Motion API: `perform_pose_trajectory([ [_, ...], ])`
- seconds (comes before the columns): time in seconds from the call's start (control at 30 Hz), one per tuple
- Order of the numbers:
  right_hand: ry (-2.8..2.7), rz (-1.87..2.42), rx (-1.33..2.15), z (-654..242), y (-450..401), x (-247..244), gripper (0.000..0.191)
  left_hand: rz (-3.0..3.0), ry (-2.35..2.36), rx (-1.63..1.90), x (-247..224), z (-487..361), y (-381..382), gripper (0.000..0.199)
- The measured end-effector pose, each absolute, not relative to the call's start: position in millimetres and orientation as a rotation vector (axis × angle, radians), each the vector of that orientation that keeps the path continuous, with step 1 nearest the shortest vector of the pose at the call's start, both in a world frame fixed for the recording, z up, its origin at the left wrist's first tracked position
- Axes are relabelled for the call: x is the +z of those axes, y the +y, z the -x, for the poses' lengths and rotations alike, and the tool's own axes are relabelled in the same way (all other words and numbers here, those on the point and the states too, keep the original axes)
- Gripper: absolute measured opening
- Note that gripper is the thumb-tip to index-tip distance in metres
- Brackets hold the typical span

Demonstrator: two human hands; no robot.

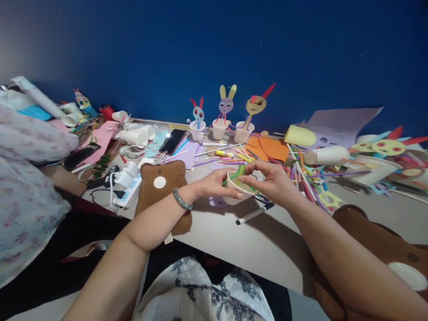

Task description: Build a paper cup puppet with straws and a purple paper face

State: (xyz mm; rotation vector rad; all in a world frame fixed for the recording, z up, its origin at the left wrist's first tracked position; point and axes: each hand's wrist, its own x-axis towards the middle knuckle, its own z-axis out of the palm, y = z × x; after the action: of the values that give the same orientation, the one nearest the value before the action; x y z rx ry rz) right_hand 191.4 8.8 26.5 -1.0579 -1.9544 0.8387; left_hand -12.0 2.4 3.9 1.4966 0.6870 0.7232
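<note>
A white paper cup [238, 194] is tilted between my hands above the table. My left hand [219, 183] wraps round its left side, thumb across the front. At the cup's mouth, my right hand [271, 180] pinches a green strip [240, 171] that stands up out of the cup. The inside of the cup is partly hidden by my fingers. Just below it on the table lies a white marker with black ends [254, 214]. A small purple paper piece [218, 202] rests left of the cup.
Three cups with paper rabbit faces [225, 105] stand along the blue wall. Coloured sticks, orange paper [267, 147] and a phone [172, 141] lie behind my hands. Brown pouches [162, 189] flank me, with a power strip [129, 191] at left. Another person's sleeve [30, 133] shows far left.
</note>
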Motion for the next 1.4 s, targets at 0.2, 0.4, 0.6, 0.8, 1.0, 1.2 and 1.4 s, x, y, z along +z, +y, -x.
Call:
perform_pose_trajectory([
  [0.2, -1.823, 0.952, 0.942, -193, 17, 16, 0.026, -1.413, 0.699, 0.804, 1, 10, 4, 0.053],
  [0.4, -1.487, 0.904, 1.299, -186, 17, 11, 0.033, -1.262, 0.693, 0.876, 1, 10, 4, 0.063],
  [0.6, -1.415, 0.922, 1.362, -186, 21, 5, 0.036, -1.216, 0.716, 0.906, -2, 8, 3, 0.069],
  [0.8, -1.485, 0.931, 1.207, -193, 26, 3, 0.046, -1.185, 0.736, 1.017, -2, 9, 6, 0.069],
  [1.0, -1.763, 0.885, 1.137, -192, 27, -2, 0.075, -1.247, 0.752, 1.079, -11, 13, 13, 0.067],
  [1.2, -1.824, 0.987, 0.939, -192, 33, -14, 0.072, -1.366, 0.761, 1.092, -17, 18, 22, 0.075],
  [1.4, -1.788, 0.988, 0.856, -195, 39, -24, 0.072, -1.374, 0.744, 1.077, -14, 27, 32, 0.071],
])
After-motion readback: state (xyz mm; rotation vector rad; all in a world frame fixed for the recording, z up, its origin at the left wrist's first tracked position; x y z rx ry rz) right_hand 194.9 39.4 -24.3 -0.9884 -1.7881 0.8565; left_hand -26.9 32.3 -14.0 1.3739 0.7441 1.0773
